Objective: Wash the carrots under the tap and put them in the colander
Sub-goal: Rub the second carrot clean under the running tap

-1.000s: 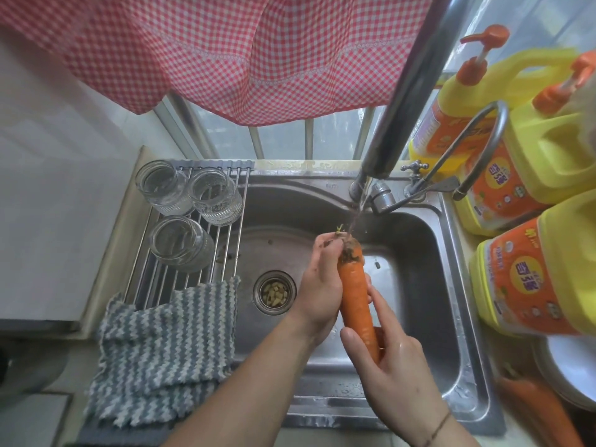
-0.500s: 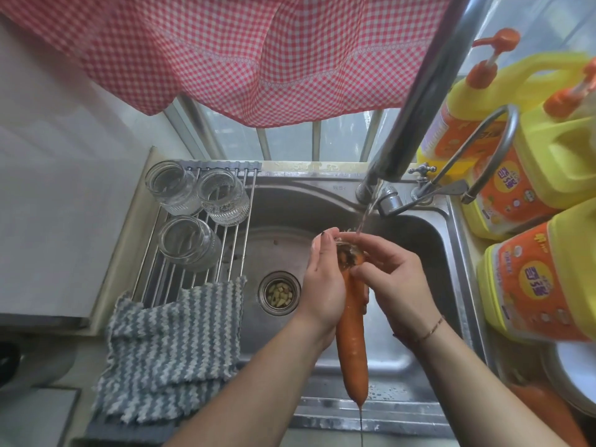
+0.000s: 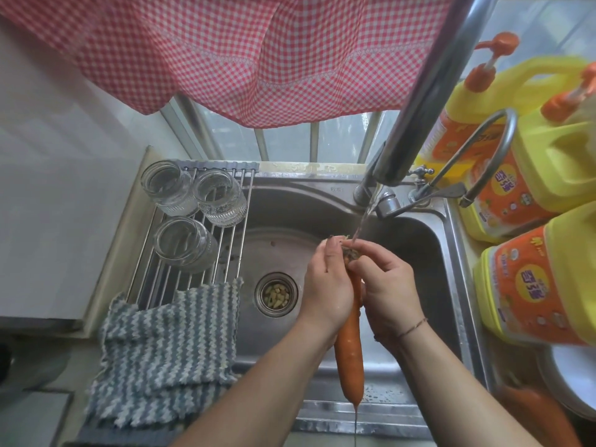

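Note:
A long orange carrot hangs tip-down over the steel sink, water dripping from its point. My left hand grips its upper part from the left. My right hand pinches the stem end from the right, right where the thin stream from the tap lands. Another carrot lies on the counter at the bottom right, beside a white rim that may be the colander, mostly cut off by the frame.
A roll-up rack over the sink's left side carries three upturned glass jars and a striped cloth. Yellow detergent jugs crowd the right counter. The drain strainer sits mid-sink. A red checked curtain hangs above.
My right hand went from the carrot's lower end up to its stem end under the stream. The carrot now hangs straighter, tip towards the sink's front edge.

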A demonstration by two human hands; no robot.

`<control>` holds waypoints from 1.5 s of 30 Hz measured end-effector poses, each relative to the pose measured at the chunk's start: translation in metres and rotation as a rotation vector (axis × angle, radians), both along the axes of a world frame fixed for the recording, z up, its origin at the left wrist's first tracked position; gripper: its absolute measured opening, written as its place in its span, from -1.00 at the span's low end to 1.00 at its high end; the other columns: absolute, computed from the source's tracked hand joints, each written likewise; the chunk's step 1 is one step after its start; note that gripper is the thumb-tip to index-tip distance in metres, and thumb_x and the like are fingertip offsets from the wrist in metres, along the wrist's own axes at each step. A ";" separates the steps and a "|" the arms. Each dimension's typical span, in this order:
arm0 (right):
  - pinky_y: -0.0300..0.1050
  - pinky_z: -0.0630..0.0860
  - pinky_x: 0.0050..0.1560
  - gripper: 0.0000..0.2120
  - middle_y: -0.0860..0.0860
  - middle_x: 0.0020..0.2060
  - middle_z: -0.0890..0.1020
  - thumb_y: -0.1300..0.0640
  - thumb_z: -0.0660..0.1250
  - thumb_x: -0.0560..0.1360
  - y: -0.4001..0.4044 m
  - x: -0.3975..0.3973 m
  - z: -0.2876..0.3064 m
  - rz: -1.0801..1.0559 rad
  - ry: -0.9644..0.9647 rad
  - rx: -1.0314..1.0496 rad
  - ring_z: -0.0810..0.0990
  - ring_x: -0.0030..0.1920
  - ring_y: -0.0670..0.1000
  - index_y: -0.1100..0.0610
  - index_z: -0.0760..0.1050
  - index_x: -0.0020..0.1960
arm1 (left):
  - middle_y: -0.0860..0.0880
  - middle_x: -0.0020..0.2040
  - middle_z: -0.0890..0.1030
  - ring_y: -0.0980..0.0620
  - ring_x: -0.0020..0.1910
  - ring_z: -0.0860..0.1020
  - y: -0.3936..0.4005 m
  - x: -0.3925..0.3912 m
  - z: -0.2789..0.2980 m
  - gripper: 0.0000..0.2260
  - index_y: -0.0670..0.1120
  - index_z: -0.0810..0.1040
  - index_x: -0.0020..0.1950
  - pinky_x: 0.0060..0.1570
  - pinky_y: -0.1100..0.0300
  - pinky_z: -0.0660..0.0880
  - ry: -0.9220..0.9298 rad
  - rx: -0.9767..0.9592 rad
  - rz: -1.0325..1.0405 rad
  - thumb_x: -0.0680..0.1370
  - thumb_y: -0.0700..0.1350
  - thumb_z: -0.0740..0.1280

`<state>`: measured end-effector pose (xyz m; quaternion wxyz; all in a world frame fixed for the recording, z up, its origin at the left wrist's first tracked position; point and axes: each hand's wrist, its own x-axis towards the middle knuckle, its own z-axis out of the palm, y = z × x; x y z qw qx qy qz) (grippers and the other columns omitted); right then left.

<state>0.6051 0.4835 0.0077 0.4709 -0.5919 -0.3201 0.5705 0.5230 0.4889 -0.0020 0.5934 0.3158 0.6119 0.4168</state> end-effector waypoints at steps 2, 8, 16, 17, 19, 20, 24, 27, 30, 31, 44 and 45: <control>-0.09 0.52 -0.32 -0.74 0.09 -0.17 0.72 0.35 0.30 0.49 0.000 -0.004 -0.002 -0.026 0.012 -0.021 0.63 -0.23 0.02 0.08 0.70 -0.05 | -0.05 -0.10 0.63 -0.08 -0.09 0.61 -0.001 0.001 -0.002 -0.67 0.05 0.57 0.09 0.04 -0.17 0.56 0.044 0.017 0.029 0.70 0.11 0.04; 0.03 0.60 0.00 -0.74 0.09 -0.12 0.73 0.39 0.28 0.50 -0.002 -0.010 -0.009 -0.086 0.054 -0.039 0.69 -0.09 0.04 0.17 0.68 0.03 | 0.04 0.01 0.63 0.13 0.04 0.59 -0.002 -0.002 0.000 -0.66 -0.03 0.55 0.17 0.12 0.18 0.49 0.199 0.089 0.002 0.71 0.05 0.02; -0.20 0.60 -0.17 -0.83 0.02 -0.13 0.74 0.29 0.37 0.52 0.002 -0.003 -0.008 -0.043 -0.052 0.052 0.70 -0.09 -0.02 0.15 0.69 0.02 | -0.08 -0.14 0.63 -0.03 -0.20 0.62 0.000 -0.004 0.002 -0.66 -0.01 0.56 0.07 -0.19 0.07 0.55 0.004 -0.003 -0.032 0.71 0.08 0.04; -0.21 0.56 -0.30 -0.80 0.03 -0.14 0.73 0.31 0.35 0.51 0.001 -0.002 -0.007 -0.023 -0.035 0.034 0.67 -0.17 -0.01 0.13 0.69 0.04 | -0.13 -0.19 0.61 -0.06 -0.30 0.59 0.001 -0.005 0.005 -0.65 -0.04 0.55 0.09 -0.31 0.07 0.54 -0.070 -0.053 -0.038 0.71 0.10 0.04; -0.15 0.46 -0.46 -0.73 0.07 -0.18 0.72 0.32 0.32 0.46 0.000 0.000 -0.007 0.003 -0.006 0.006 0.58 -0.30 0.05 0.09 0.69 0.04 | -0.18 -0.27 0.54 -0.06 -0.43 0.52 0.004 -0.009 0.009 -0.62 -0.11 0.52 0.13 -0.44 0.14 0.49 -0.135 -0.121 -0.054 0.71 0.11 0.03; -0.14 0.46 -0.46 -0.71 0.08 -0.19 0.72 0.28 0.30 0.41 -0.001 0.000 -0.007 0.008 -0.005 0.007 0.57 -0.32 0.06 0.06 0.70 0.02 | -0.18 -0.30 0.53 -0.06 -0.45 0.50 0.004 -0.010 0.009 -0.61 -0.13 0.51 0.14 -0.46 0.15 0.47 -0.146 -0.135 -0.054 0.71 0.11 0.02; -0.21 0.53 -0.35 -0.76 -0.01 -0.18 0.73 0.29 0.34 0.45 -0.001 -0.003 -0.006 -0.012 -0.048 0.012 0.66 -0.21 -0.05 0.03 0.70 -0.03 | -0.19 -0.21 0.57 -0.10 -0.35 0.55 0.003 -0.007 0.007 -0.63 -0.09 0.52 0.12 -0.41 0.09 0.52 -0.086 -0.117 -0.050 0.71 0.11 0.03; -0.24 0.57 -0.26 -0.77 -0.01 -0.19 0.74 0.34 0.34 0.48 0.000 -0.005 -0.007 -0.058 -0.052 0.002 0.69 -0.15 -0.06 0.08 0.70 -0.06 | -0.13 -0.07 0.63 -0.12 -0.11 0.64 0.001 -0.004 -0.001 -0.67 0.00 0.55 0.06 -0.12 -0.13 0.62 0.049 -0.016 -0.049 0.71 0.09 0.03; -0.21 0.59 -0.19 -0.84 0.01 -0.20 0.73 0.31 0.39 0.48 0.003 -0.007 -0.008 -0.131 -0.025 -0.012 0.70 -0.13 -0.02 0.12 0.71 -0.12 | 0.00 -0.03 0.64 0.04 0.01 0.62 -0.001 -0.002 -0.005 -0.68 0.01 0.56 0.10 0.09 0.02 0.56 0.180 0.060 -0.089 0.71 0.05 0.03; -0.22 0.59 -0.20 -0.87 0.01 -0.22 0.73 0.29 0.40 0.48 0.004 -0.006 -0.008 -0.142 -0.028 -0.018 0.69 -0.14 -0.03 0.12 0.71 -0.13 | -0.01 -0.03 0.65 0.04 -0.01 0.62 -0.001 -0.003 -0.005 -0.68 0.00 0.57 0.11 0.05 0.05 0.55 0.168 0.056 -0.091 0.71 0.05 0.04; -0.22 0.59 -0.20 -0.79 -0.04 -0.21 0.73 0.33 0.37 0.48 0.004 -0.007 -0.009 -0.092 -0.052 -0.008 0.70 -0.13 -0.03 0.08 0.71 -0.15 | -0.18 -0.09 0.63 -0.21 -0.16 0.61 -0.001 -0.004 -0.006 -0.67 0.12 0.57 -0.03 -0.21 -0.16 0.58 0.008 -0.036 -0.052 0.62 0.19 0.06; -0.20 0.59 -0.22 -0.79 -0.03 -0.21 0.73 0.33 0.36 0.49 0.004 -0.006 -0.009 -0.070 -0.042 -0.016 0.70 -0.13 -0.01 0.09 0.71 -0.13 | -0.21 -0.11 0.62 -0.19 -0.23 0.60 0.000 -0.006 -0.006 -0.67 0.09 0.56 0.00 -0.30 -0.07 0.57 -0.003 -0.044 -0.055 0.65 0.17 0.05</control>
